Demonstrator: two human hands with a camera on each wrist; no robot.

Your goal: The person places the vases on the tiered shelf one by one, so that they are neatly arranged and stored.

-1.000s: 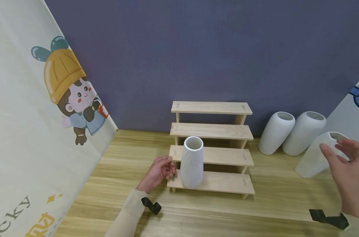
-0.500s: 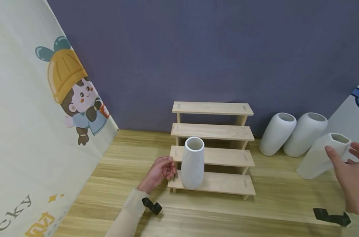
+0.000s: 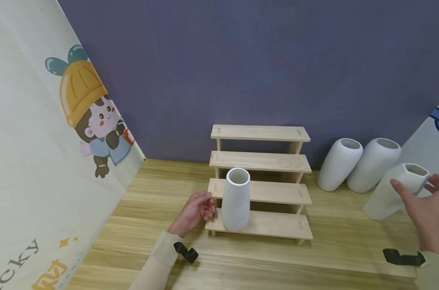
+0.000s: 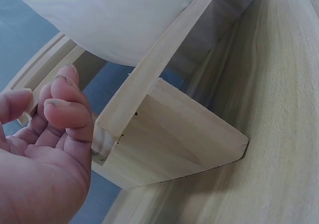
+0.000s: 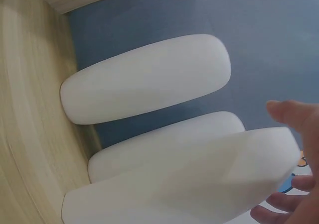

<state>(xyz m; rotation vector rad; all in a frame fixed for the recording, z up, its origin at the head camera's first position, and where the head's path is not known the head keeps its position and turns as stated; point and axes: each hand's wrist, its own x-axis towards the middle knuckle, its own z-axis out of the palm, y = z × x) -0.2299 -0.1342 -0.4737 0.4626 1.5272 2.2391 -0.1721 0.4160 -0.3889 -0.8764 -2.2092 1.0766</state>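
Note:
A tall white vase (image 3: 236, 203) with a round mouth stands upright on the lowest step of a four-tier wooden display stand (image 3: 279, 225). My left hand (image 3: 194, 211) is at the stand's left side, its thumb and curled fingers pinching the end of the second step from the bottom. In the left wrist view the stand's side panel (image 4: 164, 134) shows beside those fingers. Over at the right, my right hand (image 3: 431, 209) spreads thumb and fingers around the top of a white vase with an angular mouth (image 3: 390, 193). In the right wrist view its thumb (image 5: 289, 112) is apart from that vase.
Two more white vases, a left one (image 3: 337, 167) and a right one (image 3: 375, 167), stand side by side behind the angular vase. A dark blue backdrop (image 3: 241, 60) rises behind the stand. At the left is a pale panel (image 3: 20, 133) with a cartoon figure.
My right hand has moved lower and closer around the top of the angular vase, which has not moved. The left hand stays at the stand. The head view has shifted slightly.

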